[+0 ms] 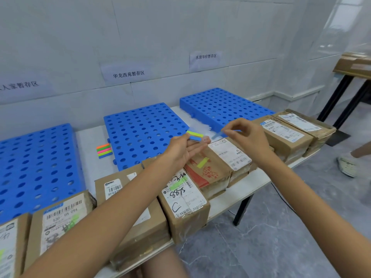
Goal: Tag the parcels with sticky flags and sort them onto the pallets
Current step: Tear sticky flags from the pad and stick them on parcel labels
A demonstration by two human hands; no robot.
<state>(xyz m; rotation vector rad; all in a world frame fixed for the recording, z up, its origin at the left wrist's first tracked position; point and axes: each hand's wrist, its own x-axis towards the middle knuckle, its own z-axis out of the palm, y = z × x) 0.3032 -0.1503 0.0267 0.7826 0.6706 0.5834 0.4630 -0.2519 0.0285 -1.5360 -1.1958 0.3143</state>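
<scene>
A blue flag (217, 135) sits pinched in the right hand (246, 135), at three o'clock of the flag pad (195, 135) gripped by the left hand (181, 150). It could curl and stick to fingers before reaching the untagged parcel (230, 155) below.

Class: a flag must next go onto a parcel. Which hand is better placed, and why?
Right hand: it already pinches a peeled blue flag above the parcels, while the left hand holds the flag pad.

white tiled wall (180, 27) | grey marbled floor (271, 247) | white table (241, 195)
</scene>
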